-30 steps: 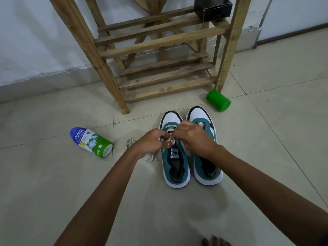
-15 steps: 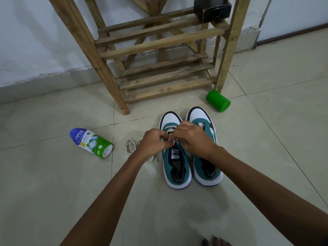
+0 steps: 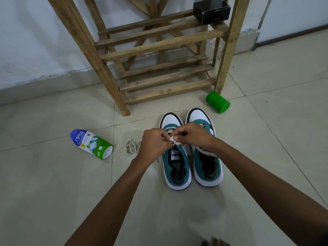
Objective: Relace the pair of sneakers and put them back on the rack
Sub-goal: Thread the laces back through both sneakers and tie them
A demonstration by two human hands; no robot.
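Sneakers (image 3: 192, 157) stand side by side on the tiled floor (image 3: 53, 192), just in front of the wooden rack (image 3: 159, 43), toes pointing toward it.

Progress, as judged: early. Your left hand (image 3: 154, 142) and right hand (image 3: 193, 134) meet over the throat of the left sneaker (image 3: 177, 167), nearer the rack than its tongue label. Both have fingers curled and pinch a white lace (image 3: 173, 140) between fingertips. How many eyelets are threaded I cannot tell; your hands cover them. The right sneaker (image 3: 207, 164) shows an open throat with no lacing visible behind your wrist. A second lace (image 3: 132, 147) lies in a loose heap on the floor, left of the left sneaker, apparently unused. Neither shoe is on the rack; both placements remain.

Materials and shapes:
- Uppers teal, likely suede or textile, with smooth white toe panels, black trim, white rubbery soles.
- Laces flat, off-white, woven and limp.
- Rack of rough, unfinished slats; the lower tiers facing you are slatted.
- Floor of glossy pale tiles.

Other items: a powder bottle (image 3: 92, 143) lies on its side left of the sneakers, a green cylinder (image 3: 218, 102) lies by the rack's right leg, and a black box (image 3: 211, 10) sits on an upper slat.
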